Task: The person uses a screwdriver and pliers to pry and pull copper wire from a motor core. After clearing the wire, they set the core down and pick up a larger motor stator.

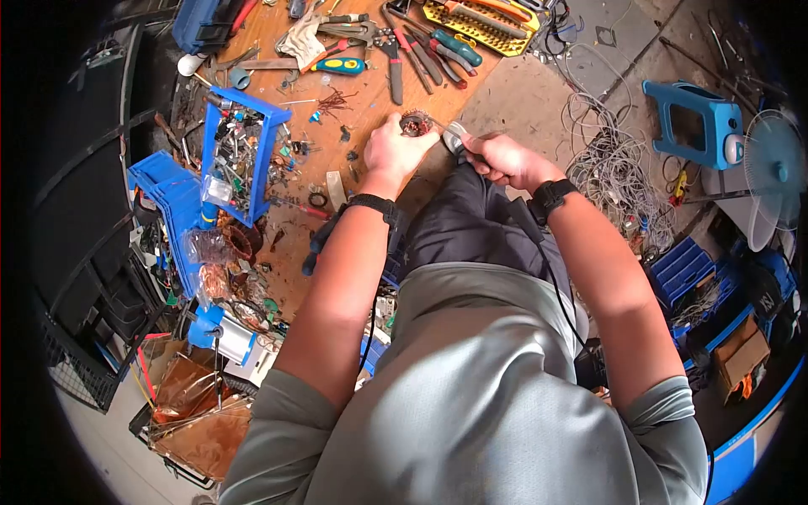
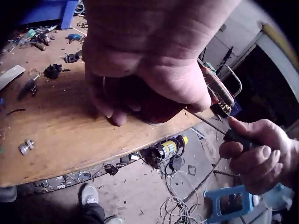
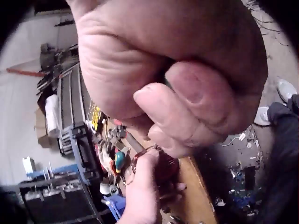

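A round part with copper-coloured windings (image 1: pixel 415 124) sits at the wooden table's edge, its side dark red in the left wrist view (image 2: pixel 161 110). The left hand (image 1: pixel 394 153) grips it from above, thumb and fingers around its sides. To its right, the right hand (image 1: pixel 507 160) is curled round the dark handle (image 2: pixel 239 139) of a thin metal tool. The tool's shaft (image 2: pixel 211 123) reaches to the part beside the left thumb; its tip is hidden. In the right wrist view, curled fingers (image 3: pixel 187 107) hide most of the handle, with the part (image 3: pixel 167 169) beyond.
Pliers (image 1: pixel 394 67), a green-handled tool (image 1: pixel 456 47) and a yellow tray (image 1: pixel 505 34) lie at the table's far side. Blue bins (image 1: pixel 268 160) with small scraps stand left. Tangled cable (image 1: pixel 610 160) and a blue stool-like frame (image 1: pixel 694 126) are on the floor at right.
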The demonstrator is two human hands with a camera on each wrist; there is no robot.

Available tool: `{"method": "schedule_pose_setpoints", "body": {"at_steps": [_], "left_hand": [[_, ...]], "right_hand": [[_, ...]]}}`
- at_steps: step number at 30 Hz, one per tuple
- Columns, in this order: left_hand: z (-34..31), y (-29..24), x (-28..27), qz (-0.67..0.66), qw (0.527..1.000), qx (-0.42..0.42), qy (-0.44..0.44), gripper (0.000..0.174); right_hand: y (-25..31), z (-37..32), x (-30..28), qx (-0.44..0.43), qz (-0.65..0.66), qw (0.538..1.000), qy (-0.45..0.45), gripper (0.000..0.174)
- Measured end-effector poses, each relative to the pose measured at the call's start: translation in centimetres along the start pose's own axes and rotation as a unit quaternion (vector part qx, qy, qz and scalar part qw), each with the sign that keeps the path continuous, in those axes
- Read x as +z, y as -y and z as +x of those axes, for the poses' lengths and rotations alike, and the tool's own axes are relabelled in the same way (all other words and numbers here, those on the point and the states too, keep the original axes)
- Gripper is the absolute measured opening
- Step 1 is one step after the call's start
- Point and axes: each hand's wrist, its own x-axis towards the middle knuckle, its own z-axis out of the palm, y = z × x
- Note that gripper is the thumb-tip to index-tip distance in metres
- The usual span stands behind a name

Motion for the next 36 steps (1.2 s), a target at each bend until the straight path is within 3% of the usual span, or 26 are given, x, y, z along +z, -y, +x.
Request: {"method": "schedule_pose_setpoints", "body": {"at_steps": [2, 4, 5, 13, 16, 18, 19, 20, 22, 24, 26, 27, 28, 31, 36], "left_hand": [[0.1, 0.3, 0.3, 0.007, 1.0, 0.002, 0.003, 0.064], [0.5, 0.4, 0.8, 0.021, 0.999, 0.003, -0.024, 0.063], [0.7, 0.7, 1.1, 0.023, 0.999, 0.004, -0.022, 0.063], [0.5, 0.5, 0.9, 0.028, 1.0, 0.005, -0.008, 0.058], [0.5, 0.5, 0.9, 0.021, 1.0, 0.002, -0.004, 0.058], [0.5, 0.4, 0.7, 0.018, 1.0, 0.005, 0.006, 0.063], [0.5, 0.4, 0.6, 0.013, 1.0, 0.003, 0.017, 0.068], [0.5, 0.4, 0.7, 0.016, 1.0, 0.005, 0.016, 0.068], [0.5, 0.4, 0.8, 0.014, 1.0, 0.01, -0.007, 0.066], [0.4, 0.5, 0.7, 0.011, 1.0, 0.009, 0.005, 0.065], [0.5, 0.2, 0.6, 0.005, 1.0, 0.006, 0.015, 0.065], [0.5, 0.3, 0.7, -0.006, 1.0, 0.012, 0.001, 0.064], [0.4, 0.4, 0.9, -0.017, 1.0, 0.02, -0.01, 0.063], [0.8, 0.8, 1.2, -0.026, 1.0, 0.014, 0.007, 0.062], [0.9, 1.1, 1.4, -0.021, 0.999, 0.023, -0.01, 0.063]], "right_hand": [[-1.6, 2.0, -0.4, 0.0, -0.047, 0.999, -0.017, 0.045], [-1.7, 1.9, 0.8, -0.14, -0.269, 0.936, -0.18, 0.054], [-1.7, 1.6, 0.9, -0.1, -0.272, 0.94, -0.178, 0.058], [-1.7, 0.1, 2.0, -0.107, -0.338, 0.912, -0.207, 0.056], [-2.1, 0.8, 1.4, -0.102, -0.327, 0.92, -0.192, 0.058], [-2.9, 2.2, 0.4, -0.178, -0.22, 0.947, -0.151, 0.054], [-1.9, 1.2, -0.9, -0.038, -0.074, 0.997, 0.002, 0.049], [-1.8, 1.1, -1.2, -0.041, -0.072, 0.997, 0.002, 0.049], [-1.9, 1.1, -1.8, 0.001, 0.064, 0.994, 0.088, 0.045], [-2.7, 2.1, -1.6, 0.006, 0.036, 0.997, 0.065, 0.047], [-3.3, 2.6, -1.0, -0.068, -0.062, 0.995, -0.039, 0.05], [-3.0, 2.7, -0.2, -0.111, -0.197, 0.965, -0.134, 0.057], [-3.0, 2.4, 0.1, -0.108, -0.195, 0.966, -0.133, 0.057], [-2.0, 0.3, 1.7, -0.098, -0.374, 0.898, -0.209, 0.054], [-2.6, 0.7, 2.3, -0.099, -0.397, 0.88, -0.24, 0.054]]}}
